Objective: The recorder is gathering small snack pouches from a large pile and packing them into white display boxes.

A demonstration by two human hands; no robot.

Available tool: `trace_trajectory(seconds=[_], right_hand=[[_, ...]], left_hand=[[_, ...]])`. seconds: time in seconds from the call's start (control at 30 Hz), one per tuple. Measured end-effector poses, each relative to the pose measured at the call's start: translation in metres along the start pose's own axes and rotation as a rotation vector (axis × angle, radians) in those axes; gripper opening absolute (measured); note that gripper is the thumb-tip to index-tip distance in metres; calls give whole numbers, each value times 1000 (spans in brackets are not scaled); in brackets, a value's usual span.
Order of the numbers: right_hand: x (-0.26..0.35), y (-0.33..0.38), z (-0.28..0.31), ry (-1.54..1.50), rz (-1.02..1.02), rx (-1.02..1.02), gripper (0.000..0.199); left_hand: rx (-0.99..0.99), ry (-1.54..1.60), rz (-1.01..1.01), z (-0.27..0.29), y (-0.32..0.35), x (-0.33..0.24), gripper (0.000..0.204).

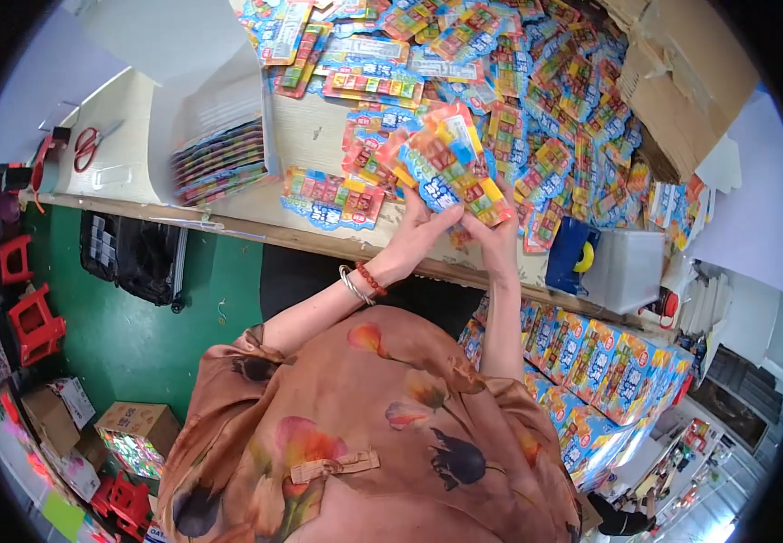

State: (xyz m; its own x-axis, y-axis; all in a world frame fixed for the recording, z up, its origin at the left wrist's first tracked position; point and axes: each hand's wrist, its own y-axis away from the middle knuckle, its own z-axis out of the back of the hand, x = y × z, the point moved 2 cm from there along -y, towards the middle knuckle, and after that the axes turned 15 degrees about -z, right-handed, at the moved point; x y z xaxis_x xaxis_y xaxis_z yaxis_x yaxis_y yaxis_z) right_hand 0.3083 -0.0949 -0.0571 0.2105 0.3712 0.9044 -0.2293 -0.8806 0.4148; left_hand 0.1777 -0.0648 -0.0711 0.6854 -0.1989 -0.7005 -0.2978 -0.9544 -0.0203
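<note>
Between my two hands is a small fanned stack of colourful packets (pixel 446 163), with blue and red edges and rows of coloured squares on them. My left hand (pixel 420 231) is closed on the stack's lower left side, its thumb over the front. My right hand (pixel 495 237) grips the lower right corner. More packets of the same kind lie loose on the table beneath and behind the stack. A single packet (pixel 333 198) lies flat near the front edge, left of my left hand.
A translucent bin (pixel 219 100) with a row of stacked packets stands at the left, by red-handled scissors (pixel 88 149). A large packet heap (pixel 581 109) fills the right, beside a cardboard box (pixel 690 81). A blue tape dispenser (pixel 570 258) sits near the edge; printed boxes (pixel 590 362) are below.
</note>
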Motion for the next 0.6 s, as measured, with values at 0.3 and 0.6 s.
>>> trace_trajectory(seconds=[0.3, 0.6], right_hand=[[-14, -4, 34, -4, -96, -31, 75], [-2, 1, 41, 525, -17, 224, 69]], left_hand=[[119, -257, -2, 25, -8, -3, 96], [462, -863, -156, 59, -5, -44, 125]])
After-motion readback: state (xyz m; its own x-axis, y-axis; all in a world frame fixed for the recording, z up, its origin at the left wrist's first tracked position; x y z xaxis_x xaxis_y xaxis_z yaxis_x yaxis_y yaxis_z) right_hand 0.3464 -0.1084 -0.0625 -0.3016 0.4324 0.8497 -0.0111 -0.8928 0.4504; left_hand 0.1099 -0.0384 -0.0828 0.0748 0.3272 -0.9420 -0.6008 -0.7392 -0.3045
